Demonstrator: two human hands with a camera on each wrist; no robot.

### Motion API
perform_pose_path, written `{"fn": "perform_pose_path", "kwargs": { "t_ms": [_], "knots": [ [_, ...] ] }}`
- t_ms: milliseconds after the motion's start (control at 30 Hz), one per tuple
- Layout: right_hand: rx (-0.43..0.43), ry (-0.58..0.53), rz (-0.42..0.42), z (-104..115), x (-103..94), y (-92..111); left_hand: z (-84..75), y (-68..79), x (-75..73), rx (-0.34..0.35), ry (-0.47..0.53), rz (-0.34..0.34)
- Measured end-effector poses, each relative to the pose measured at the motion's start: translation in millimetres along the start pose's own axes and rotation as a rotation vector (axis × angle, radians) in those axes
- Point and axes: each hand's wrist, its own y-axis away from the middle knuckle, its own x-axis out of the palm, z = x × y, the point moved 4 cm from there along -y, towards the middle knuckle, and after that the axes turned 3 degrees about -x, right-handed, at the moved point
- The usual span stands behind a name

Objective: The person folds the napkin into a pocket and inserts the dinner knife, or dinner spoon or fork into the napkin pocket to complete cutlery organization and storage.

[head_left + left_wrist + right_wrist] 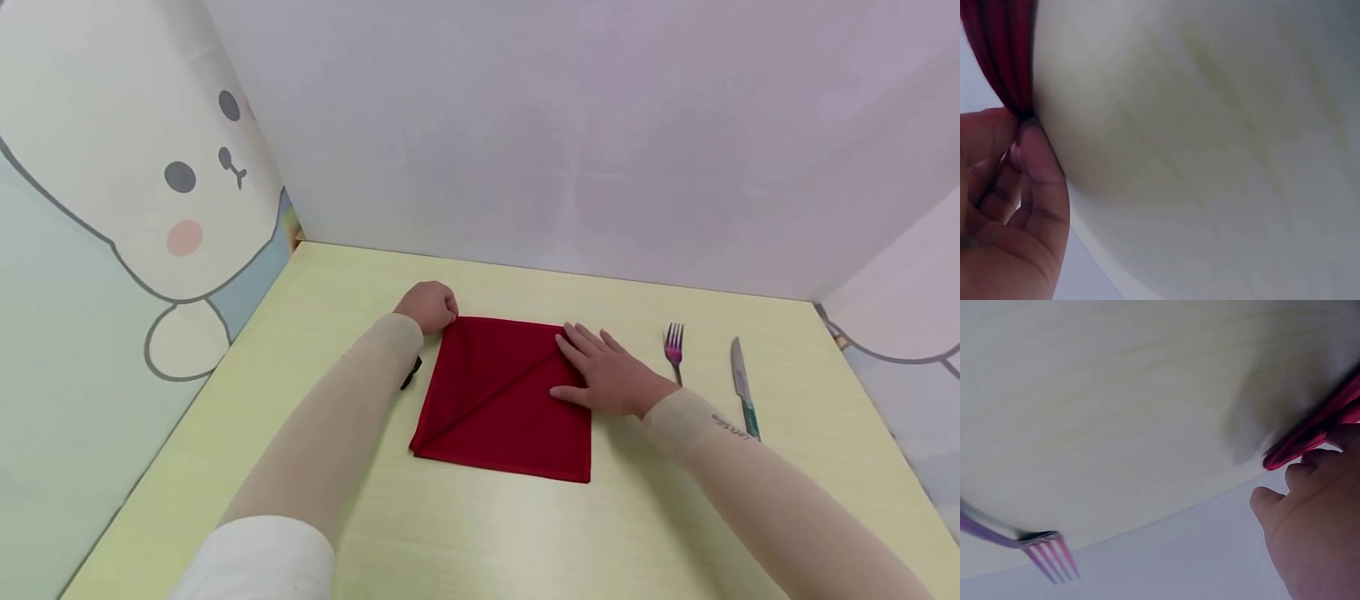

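A dark red cloth napkin [510, 400], folded into a square, lies flat on the pale yellow table [420, 525]. A diagonal crease runs across it from near left to far right. At its far left corner my left hand [429, 307] pinches the cloth between thumb and finger; the left wrist view shows the cloth [1007, 56] gathered at the fingertips. My right hand [617, 375] rests on the far right part of the napkin with fingers spread and straight. In the right wrist view the cloth's edge [1310, 437] shows beyond the right hand [1316, 512].
To the right of the napkin lies a fork [674, 346] with purple tines, partly hidden by the right forearm. Farther right is a knife [741, 383] with a green handle. A small black item [411, 373] shows beside the left forearm. Pale wall sheets surround the table.
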Motion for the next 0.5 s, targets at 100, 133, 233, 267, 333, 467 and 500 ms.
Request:
{"fn": "perform_pose_path", "kwargs": {
  "t_ms": [100, 133, 233, 267, 333, 467, 500],
  "knots": [
    [-0.042, -0.003, 0.030, 23, 4.5, -4, 0.6, 0.4, -0.4, 0.000, 0.001, 0.007],
    [-0.065, 0.000, 0.037, 33, 5.3, -5, 0.5, 0.5, 0.0, 0.001, 0.002, 0.008],
    [-0.121, 0.028, 0.085, 69, 9.2, -8, 0.7, 0.7, 1.6, 0.000, 0.003, 0.007],
    [-0.142, 0.042, 0.100, 82, 10.8, -8, 1.0, 0.7, 1.8, -0.001, 0.003, 0.007],
    [-0.191, 0.077, 0.116, 107, 15.3, -9, 1.7, 0.8, 1.7, -0.005, -0.001, 0.006],
    [-0.274, 0.132, 0.141, 156, 23.2, -10, 3.7, 1.0, -0.3, -0.006, -0.002, 0.007],
    [-0.300, 0.150, 0.139, 166, 24.8, -10, 3.8, 0.9, -0.8, -0.002, -0.002, 0.005]
  ]
}}
